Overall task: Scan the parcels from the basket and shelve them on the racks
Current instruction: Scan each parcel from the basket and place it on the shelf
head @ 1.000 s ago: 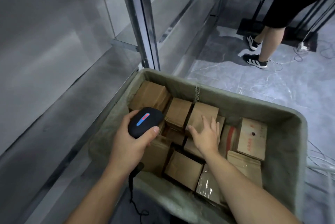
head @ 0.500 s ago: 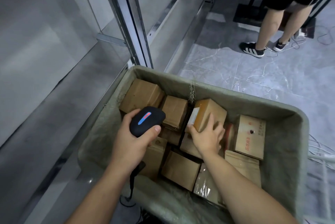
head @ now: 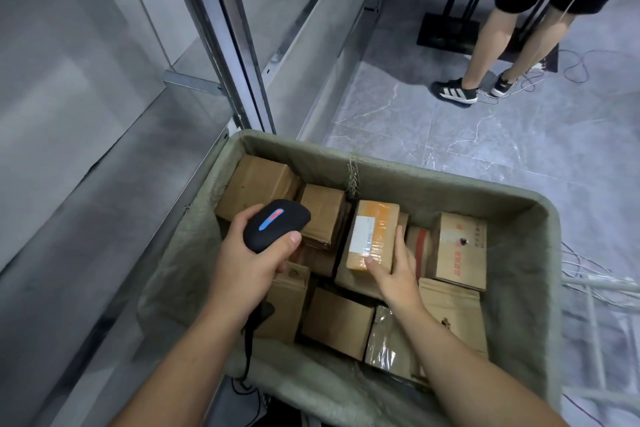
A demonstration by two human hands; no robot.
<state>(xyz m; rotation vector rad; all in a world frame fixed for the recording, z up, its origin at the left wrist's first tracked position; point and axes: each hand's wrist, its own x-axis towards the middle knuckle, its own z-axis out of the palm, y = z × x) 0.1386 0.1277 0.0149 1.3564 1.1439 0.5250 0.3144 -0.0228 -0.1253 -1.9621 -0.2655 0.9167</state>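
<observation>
The right hand (head: 391,274) grips the label-up taped parcel (head: 375,229), lying just right of the barcode scanner (head: 275,224) the left hand (head: 249,264) clasps.

Grey storeroom corner with a metal rack (head: 239,56) and a tiled floor (head: 485,156).
The rack fills the left side: a silvery upright post runs up from the middle, with pale grey shelves (head: 104,156) on both sides of it and a grey back panel (head: 52,28) behind. To the right, the floor is laid in large grey tiles veined with white. At the top right a person (head: 491,46) in dark shorts and black trainers (head: 455,91) with white stripes stands on it, seen from the waist down, just beside a black flat-footed stand (head: 446,30). Thin cables (head: 581,63) trail over the tiles near the trainers, and pale cables (head: 585,271) lie at the right edge. The light is even and cool, with a soft sheen on the metal.
</observation>
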